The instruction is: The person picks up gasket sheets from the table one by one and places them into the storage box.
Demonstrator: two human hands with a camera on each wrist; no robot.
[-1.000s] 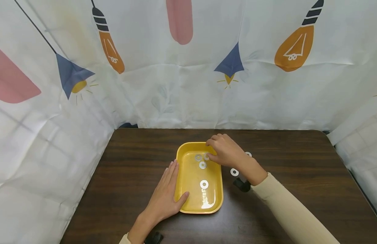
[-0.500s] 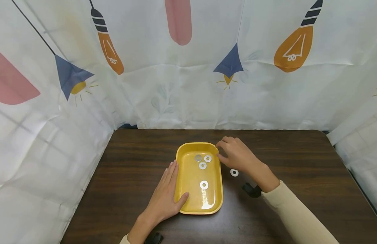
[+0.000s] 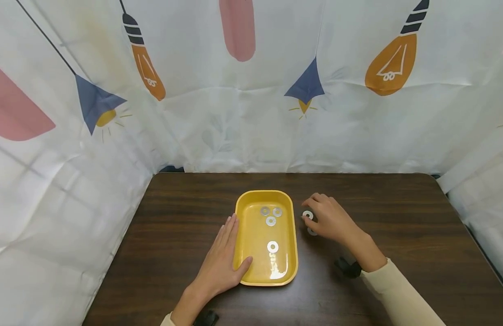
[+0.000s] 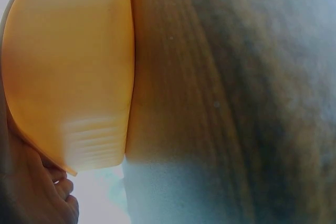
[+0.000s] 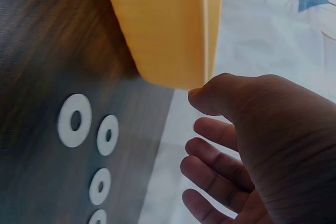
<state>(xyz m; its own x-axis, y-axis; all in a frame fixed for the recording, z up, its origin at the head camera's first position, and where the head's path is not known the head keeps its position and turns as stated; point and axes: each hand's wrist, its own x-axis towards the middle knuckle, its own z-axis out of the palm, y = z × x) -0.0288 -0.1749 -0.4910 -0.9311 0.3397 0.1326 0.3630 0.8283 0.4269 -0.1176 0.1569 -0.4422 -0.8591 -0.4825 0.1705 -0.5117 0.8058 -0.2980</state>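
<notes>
A yellow tray (image 3: 265, 267) lies on the dark table, holding several flat washers, among them a lone washer (image 3: 272, 246) near the middle. My left hand (image 3: 218, 260) rests along the tray's left side, fingers straight and the thumb over the rim. To the right of the tray, my right hand (image 3: 330, 219) hovers with fingers spread and slightly bent, nothing visible between them in the right wrist view. Just by its fingertips a washer (image 3: 308, 215) shows on the table, and a second washer (image 3: 312, 231) is partly hidden under the thumb.
In the right wrist view, several washers stand out on the wood, including a large washer (image 5: 74, 120) and a smaller washer (image 5: 100, 186). A white curtain (image 3: 243, 127) printed with lamps hangs behind the table's far edge (image 3: 210, 173).
My right hand has left the tray and moved right, over the washers on the table. The washer once at its fingertips now lies in the tray. The left hand stays put.
</notes>
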